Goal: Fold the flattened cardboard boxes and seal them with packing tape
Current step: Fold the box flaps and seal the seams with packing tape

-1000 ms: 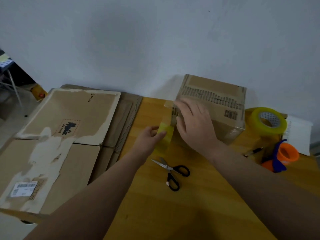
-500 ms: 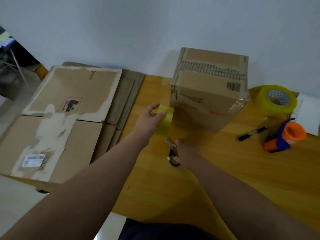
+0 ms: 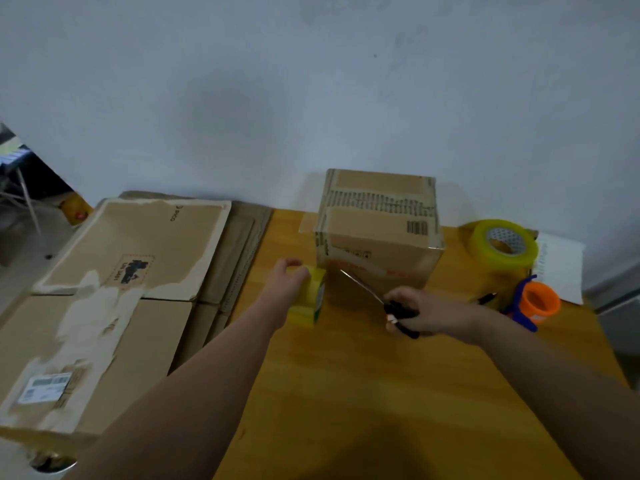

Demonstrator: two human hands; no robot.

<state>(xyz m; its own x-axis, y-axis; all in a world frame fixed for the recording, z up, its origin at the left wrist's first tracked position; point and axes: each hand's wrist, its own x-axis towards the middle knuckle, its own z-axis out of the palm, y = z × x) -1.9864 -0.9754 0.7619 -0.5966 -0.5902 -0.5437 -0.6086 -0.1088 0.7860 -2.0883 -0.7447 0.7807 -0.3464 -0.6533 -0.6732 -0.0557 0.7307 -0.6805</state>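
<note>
Above the table (image 3: 346,393), left hand (image 3: 289,277) grips tape (image 3: 310,301), right hand (image 3: 427,311) scissors (image 3: 396,309).

box (image 3: 379,233) behind scissors (image 3: 381,299) | flattened boxes (image 3: 114,292) left | tape roll (image 3: 502,245) right

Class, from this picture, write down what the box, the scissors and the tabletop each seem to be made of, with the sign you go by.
Box: brown cardboard, matt, with glossy tape strips over its edges. Scissors: pale shiny blades, probably steel; black handles, likely plastic. Tabletop: yellowish wood or wood-look laminate, smooth with faint grain; the picture does not settle which.
</note>
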